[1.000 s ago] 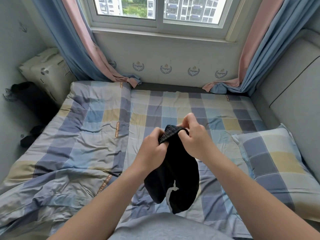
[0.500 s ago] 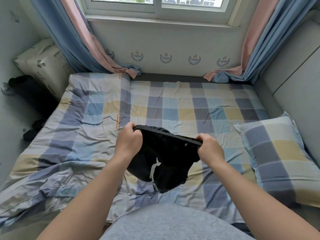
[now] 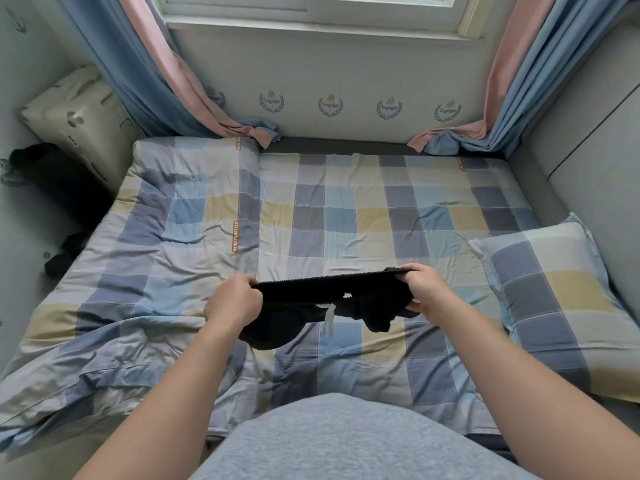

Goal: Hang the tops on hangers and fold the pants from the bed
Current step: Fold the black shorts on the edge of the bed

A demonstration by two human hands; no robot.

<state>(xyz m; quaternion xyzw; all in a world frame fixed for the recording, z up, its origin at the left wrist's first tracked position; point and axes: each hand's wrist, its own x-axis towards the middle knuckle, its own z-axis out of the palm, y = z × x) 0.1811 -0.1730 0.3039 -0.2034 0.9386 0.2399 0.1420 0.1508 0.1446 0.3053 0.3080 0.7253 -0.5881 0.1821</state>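
Observation:
I hold black pants (image 3: 311, 299) with a white drawstring low over the near middle of the checked bed (image 3: 346, 216). Their waistband is stretched flat and level between my hands. My left hand (image 3: 233, 303) grips the left end of the waistband, fingers curled round it. My right hand (image 3: 424, 292) grips the right end the same way. The bunched legs hang below the waistband and touch the sheet. No tops or hangers are in view.
A crumpled checked quilt (image 3: 138, 271) covers the bed's left half. A matching pillow (image 3: 561, 299) lies at the right by a grey padded headboard (image 3: 595, 140). A cream suitcase (image 3: 76, 116) and dark items (image 3: 65, 252) are on the floor at left. Curtains (image 3: 166, 81) drape onto the far edge.
My hands have moved apart along the waistband, from touching to wide, pulling it straight. The pants have come down toward the sheet, and my view has tilted downward.

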